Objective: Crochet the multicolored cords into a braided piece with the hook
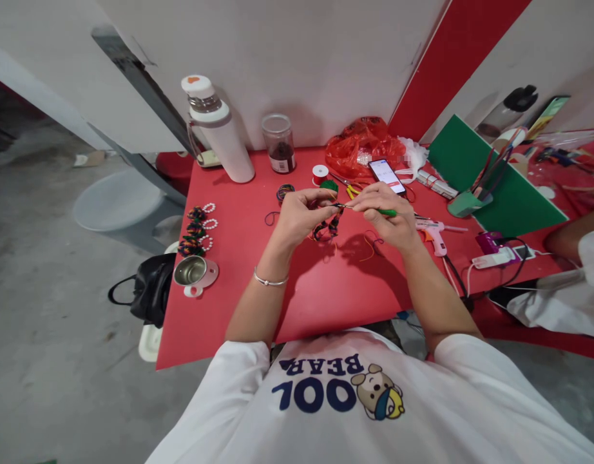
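My left hand (305, 216) pinches a dark multicoloured loop of yarn work (326, 230) that hangs below its fingertips. In my right hand (384, 212) is a crochet hook (386, 212) with a green handle, its metal tip reaching into the yarn between the two hands. A small ball of dark multicoloured yarn (285, 192) lies just beyond my left hand. Loose strands of orange and purple yarn (372, 245) rest on the table under my right hand. Behind my fingers sit a green spool (329, 185) and yellow-handled pliers (352, 191).
On the red table (220, 328), a white thermos (222, 132), a jar (279, 145), a red bag (357, 148) and a phone (386, 176) stand behind. Finished-looking yarn loops with beads (196, 229) and a cup (195, 272) lie left; a glue gun (436, 233) and another person's arm (574, 238) are right.
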Demonstrator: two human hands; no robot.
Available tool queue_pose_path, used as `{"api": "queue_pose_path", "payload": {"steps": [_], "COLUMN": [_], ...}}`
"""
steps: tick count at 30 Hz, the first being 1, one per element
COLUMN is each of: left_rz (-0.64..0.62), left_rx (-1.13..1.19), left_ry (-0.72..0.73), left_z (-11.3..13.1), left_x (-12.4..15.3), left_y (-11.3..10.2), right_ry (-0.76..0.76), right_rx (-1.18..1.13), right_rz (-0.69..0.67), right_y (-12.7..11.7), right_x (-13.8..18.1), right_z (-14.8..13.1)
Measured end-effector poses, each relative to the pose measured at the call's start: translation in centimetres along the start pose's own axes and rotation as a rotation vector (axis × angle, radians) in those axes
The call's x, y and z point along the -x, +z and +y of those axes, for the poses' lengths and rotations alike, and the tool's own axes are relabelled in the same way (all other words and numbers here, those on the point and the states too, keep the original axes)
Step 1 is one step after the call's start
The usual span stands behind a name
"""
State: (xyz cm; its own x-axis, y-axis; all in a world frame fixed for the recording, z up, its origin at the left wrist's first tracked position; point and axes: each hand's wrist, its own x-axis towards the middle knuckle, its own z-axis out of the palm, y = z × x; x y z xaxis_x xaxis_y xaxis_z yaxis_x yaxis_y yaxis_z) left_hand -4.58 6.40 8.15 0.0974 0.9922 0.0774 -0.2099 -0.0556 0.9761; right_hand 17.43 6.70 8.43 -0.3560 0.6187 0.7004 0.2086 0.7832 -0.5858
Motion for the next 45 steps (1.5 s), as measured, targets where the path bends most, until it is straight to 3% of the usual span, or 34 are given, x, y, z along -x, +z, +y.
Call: {"api": "queue_pose_path", "payload": {"steps": [4,10,14,19,21,24,28,30,34,37,42,45], "left_rz": [0.016,-0.139,-0.193,-0.142,-0.145,-0.182,-0.247,-0.224,-0.19,-0.215,-0.141,-0.15], "left_rx": [0.121,0.251,0.241,0.149,0.115,0.104,0.152,0.162,0.14,0.167,0.218,0.206], "left_ry": [-0.03,-0.204,-0.248,-0.252,-0.236,-0.222,-0.182,-0.125,-0.011,-0.001,0.044,0.046], "left_z": [-0.5,-0.3,0.2,0.6,0.7,0.8,0.6,0.3,-0.1,0.1,0.4,0.1], "left_x": [-0.3,-0.3,-0.4,-0.4,-0.3,-0.1,0.2,0.3,0.4,0.5,0.4,0.2], "left_y": [0.4,-0.6,-1.5,-1.6,-1.5,-1.2,-0.2,0.2,0.6,0.7,0.8,0.6], "right_ry": [-0.085,-0.121,-0.163,-0.17,-0.122,0.063,0.314,0.371,0.276,0.206,0.081,-0.032], "right_rx": [0.247,0.358,0.272,0.223,0.176,-0.021,-0.432,-0.506,-0.352,-0.249,-0.155,-0.068], "right_rz": [0.02,0.163,0.08,-0.058,-0.056,0.026,0.202,0.3,0.396,0.408,0.428,0.378], "right_y": [1.5,3.6,2.4,0.3,-0.2,0.0,2.1,3.5,4.9,5.1,5.1,4.8], "right_x": [1.3,3.0,2.1,0.9,0.7,0.7,1.2,1.7,2.8,2.9,2.4,2.3], "right_z": [0.2,0.8,0.7,-1.0,-1.8,-2.3,-0.8,0.0,0.6,0.2,-0.3,-0.5]}}
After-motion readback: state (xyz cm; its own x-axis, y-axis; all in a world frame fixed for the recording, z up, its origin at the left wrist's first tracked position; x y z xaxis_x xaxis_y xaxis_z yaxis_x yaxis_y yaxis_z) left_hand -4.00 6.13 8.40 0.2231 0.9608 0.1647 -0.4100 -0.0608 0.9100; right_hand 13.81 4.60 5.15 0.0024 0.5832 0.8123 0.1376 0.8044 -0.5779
